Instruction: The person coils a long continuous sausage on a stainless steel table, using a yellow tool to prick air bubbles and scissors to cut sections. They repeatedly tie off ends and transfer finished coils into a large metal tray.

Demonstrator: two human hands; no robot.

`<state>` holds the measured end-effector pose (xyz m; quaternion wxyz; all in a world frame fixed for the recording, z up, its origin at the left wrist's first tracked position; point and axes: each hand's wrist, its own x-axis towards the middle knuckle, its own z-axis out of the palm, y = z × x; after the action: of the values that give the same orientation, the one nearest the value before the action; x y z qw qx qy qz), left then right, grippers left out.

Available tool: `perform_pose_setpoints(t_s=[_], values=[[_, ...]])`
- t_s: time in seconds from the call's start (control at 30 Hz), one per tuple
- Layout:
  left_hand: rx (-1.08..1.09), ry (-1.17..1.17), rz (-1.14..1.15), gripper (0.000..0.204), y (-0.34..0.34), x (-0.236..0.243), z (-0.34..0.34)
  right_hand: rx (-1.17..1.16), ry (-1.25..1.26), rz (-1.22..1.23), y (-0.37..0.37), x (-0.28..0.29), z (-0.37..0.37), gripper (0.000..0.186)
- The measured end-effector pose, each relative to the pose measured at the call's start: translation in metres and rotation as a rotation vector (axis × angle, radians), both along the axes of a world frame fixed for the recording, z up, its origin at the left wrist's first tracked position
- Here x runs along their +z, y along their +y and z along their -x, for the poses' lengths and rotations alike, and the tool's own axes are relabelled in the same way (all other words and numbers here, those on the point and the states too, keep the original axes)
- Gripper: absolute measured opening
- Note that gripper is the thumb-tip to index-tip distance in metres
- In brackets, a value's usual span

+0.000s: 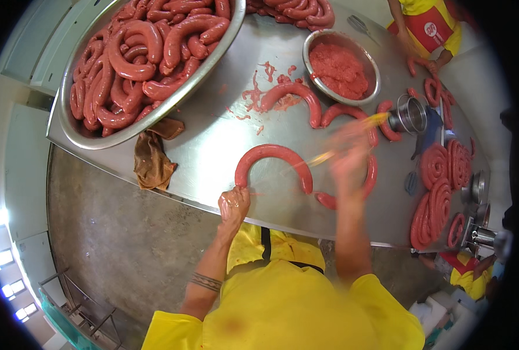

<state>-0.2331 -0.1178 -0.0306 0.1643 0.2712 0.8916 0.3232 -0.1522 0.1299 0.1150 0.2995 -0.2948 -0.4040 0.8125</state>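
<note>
My left hand (234,204) is closed around one end of a curved raw sausage (273,153) that arches over the steel table (207,166). My right hand (349,153) is smeared by motion above the table, to the right of that sausage. A slim yellow tool (378,119) sticks out on both sides of this hand; its exact kind is too blurred to tell. More sausages lie around and beneath the right hand, among them a short one (326,200) and a curved one (294,90) farther back.
A large steel basin (234,44) heaped with sausages stands back left, beside a brown cloth (153,162) at the table edge. A bowl (375,93) holds ground meat. Coiled sausages (434,169), a small steel pot (411,114) and a co-worker's hands (437,63) are at the right.
</note>
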Motion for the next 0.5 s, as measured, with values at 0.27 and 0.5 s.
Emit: perform_pose_setpoints(t_s=[0.27, 0.5], values=[[-0.319, 0.438, -0.194, 0.024, 0.050, -0.011, -0.034, -0.319, -0.131, 0.157, 0.071, -0.065, -0.145, 0.029], [-0.480, 0.175, 0.032, 0.019, 0.009, -0.026, -0.009, -0.622, -0.128, -0.073, 0.250, 0.013, -0.429, 0.013]])
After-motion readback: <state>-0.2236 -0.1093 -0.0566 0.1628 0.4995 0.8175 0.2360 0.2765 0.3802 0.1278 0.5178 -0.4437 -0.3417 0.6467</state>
